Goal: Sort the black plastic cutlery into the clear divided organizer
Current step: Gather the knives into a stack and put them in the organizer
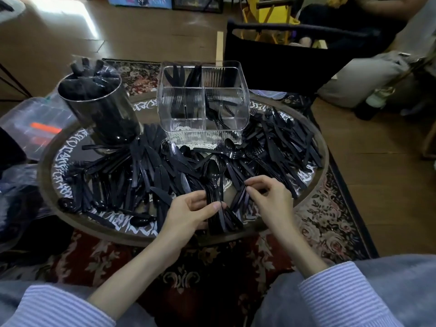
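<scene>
**Two hands at work over a heap of black cutlery**

Dozens of loose black plastic knives, forks and spoons (165, 171) lie scattered across the round dark-rimmed worktop (324, 147), which has a white-patterned top and stands on a red floral rug (212, 279). At the near edge, the person's left hand (188, 213) has its grip clenched round a nested stack of black plastic spoons (212, 185), thumb across the handles, bowls pointing away toward the far side. Just beside it, the right hand (269, 199) pinches the handles of a few black pieces (240, 197) from the pile with curled fingertips; which kind they are I cannot tell. The two hands are near one another but apart.

Beyond the heap, at the far middle of the worktop, stands the clear divided plastic organizer (203, 131) with ribbed walls. Its far left compartment holds upright black knives, its right side holds forks and a few spoons leaning together, and the near left compartment shows only the worktop pattern through it. To the organizer's left a tall round clear tub (99, 109), blurred, is packed with more black cutlery. Striped pale blue sleeves (330, 293) cover both forearms.
</scene>
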